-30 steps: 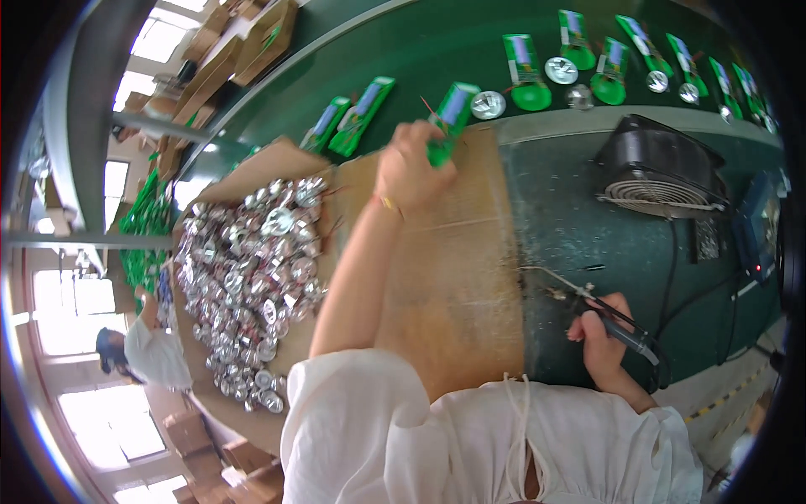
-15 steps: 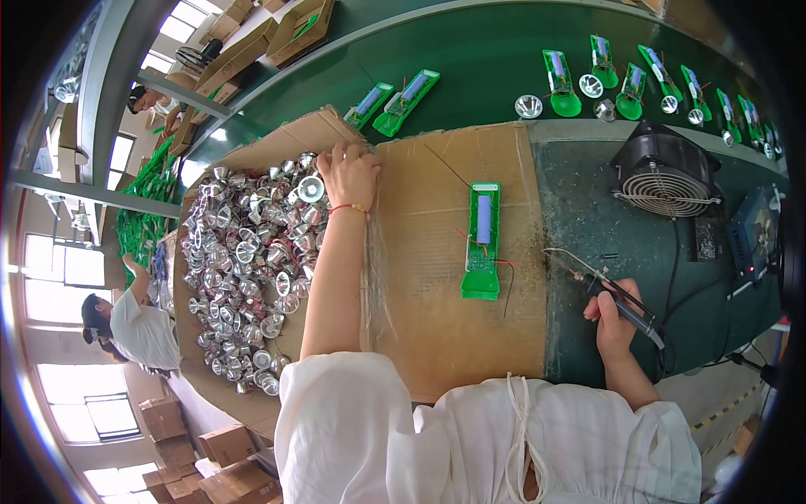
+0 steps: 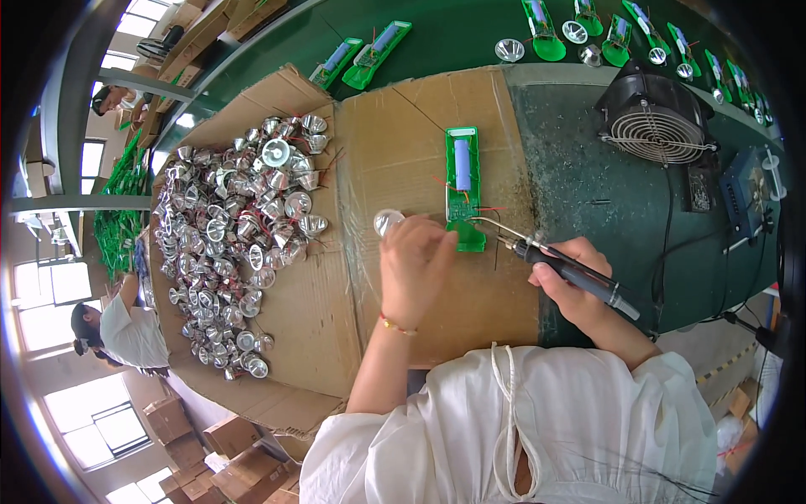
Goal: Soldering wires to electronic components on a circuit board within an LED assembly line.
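Note:
In front of me a green plastic housing (image 3: 476,168) lies on the cardboard sheet, with a purple cylindrical battery (image 3: 463,165) and thin red and black wires. A soldering iron (image 3: 579,279) is in my right hand (image 3: 575,290), fingers wrapped round its handle. Its thin curved metal tube reaches the small circuit board (image 3: 458,207) low in the housing; whether it touches cannot be told. My left hand (image 3: 413,262) is closed at the housing's left, pinching a silver reflector cup (image 3: 388,222). Its fingertips are close to the housing's lower end, partly hidden.
Many silver reflector cups (image 3: 227,227) fill a cardboard box (image 3: 315,370) on the left. More green housings (image 3: 378,55) lie along the back. A black fan (image 3: 655,126) and a blue powered unit (image 3: 743,197) stand on the right. Two people work beyond the box.
My left hand has left the box of cups and come right to the housing with a reflector cup. My right hand has brought the soldering iron left to the circuit board.

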`<state>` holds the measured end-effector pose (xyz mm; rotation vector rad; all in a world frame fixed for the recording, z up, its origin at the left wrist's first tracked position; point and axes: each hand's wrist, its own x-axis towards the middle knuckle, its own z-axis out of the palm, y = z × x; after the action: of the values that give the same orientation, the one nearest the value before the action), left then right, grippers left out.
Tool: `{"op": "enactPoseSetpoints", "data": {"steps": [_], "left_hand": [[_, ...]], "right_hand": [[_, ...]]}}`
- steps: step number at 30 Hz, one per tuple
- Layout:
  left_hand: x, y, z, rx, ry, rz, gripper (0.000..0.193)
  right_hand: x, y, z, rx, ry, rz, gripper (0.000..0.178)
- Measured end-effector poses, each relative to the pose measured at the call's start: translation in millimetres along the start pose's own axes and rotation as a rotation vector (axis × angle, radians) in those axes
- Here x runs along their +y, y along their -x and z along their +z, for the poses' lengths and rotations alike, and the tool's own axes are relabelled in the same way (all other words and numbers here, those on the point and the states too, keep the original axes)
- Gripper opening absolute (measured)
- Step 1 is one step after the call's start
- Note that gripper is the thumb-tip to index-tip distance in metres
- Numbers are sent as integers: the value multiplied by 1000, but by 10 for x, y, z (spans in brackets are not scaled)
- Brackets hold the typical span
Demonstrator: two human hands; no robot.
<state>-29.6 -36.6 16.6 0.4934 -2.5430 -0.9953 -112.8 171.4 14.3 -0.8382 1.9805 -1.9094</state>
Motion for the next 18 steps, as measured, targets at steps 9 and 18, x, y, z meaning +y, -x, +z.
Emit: {"op": "enactPoseSetpoints", "data": {"steps": [9, 18], "left_hand": [[-9, 41, 219, 109, -26, -75, 10], [13, 15, 249, 105, -107, -55, 11]], "right_hand": [[49, 24, 139, 72, -60, 62, 16], [95, 27, 193, 108, -86, 98, 16]]}}
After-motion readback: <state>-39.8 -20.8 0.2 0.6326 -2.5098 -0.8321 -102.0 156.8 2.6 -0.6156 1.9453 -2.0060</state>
